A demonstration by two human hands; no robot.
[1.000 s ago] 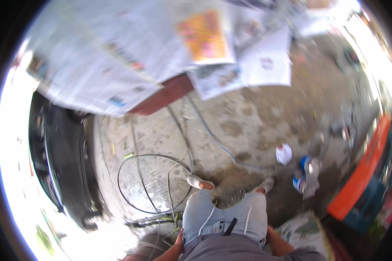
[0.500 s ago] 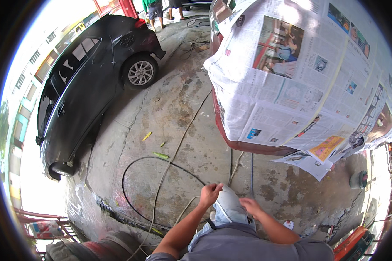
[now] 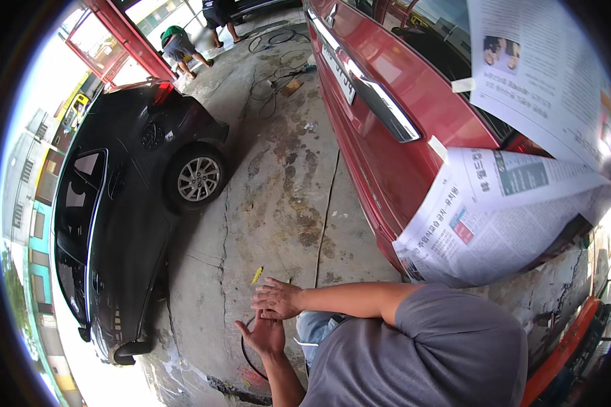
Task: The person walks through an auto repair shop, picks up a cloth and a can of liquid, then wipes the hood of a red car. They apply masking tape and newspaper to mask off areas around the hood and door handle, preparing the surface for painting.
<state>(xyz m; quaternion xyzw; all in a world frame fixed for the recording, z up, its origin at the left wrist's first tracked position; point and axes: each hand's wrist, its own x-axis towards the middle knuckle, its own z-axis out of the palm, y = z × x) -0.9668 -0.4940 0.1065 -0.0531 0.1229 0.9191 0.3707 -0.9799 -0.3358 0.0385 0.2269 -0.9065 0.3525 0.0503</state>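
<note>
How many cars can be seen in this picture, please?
2. A black car stands at the left, and a red car, partly covered with newspaper sheets, at the right. Others may be hidden.

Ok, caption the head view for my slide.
Bare hands together above cracked concrete floor, between black car and newspaper-masked red car.

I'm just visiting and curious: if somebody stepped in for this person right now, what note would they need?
Left hand: open, palm up, holding nothing.
Right hand: open, empty, just above the left one, over the concrete floor.
Black hose: lies looped on the floor beside the hands.
Done: newspaper is taped over parts of the red car.
Left: the car's rear panel shows bare red paint.
A black car is parked alongside.
</note>
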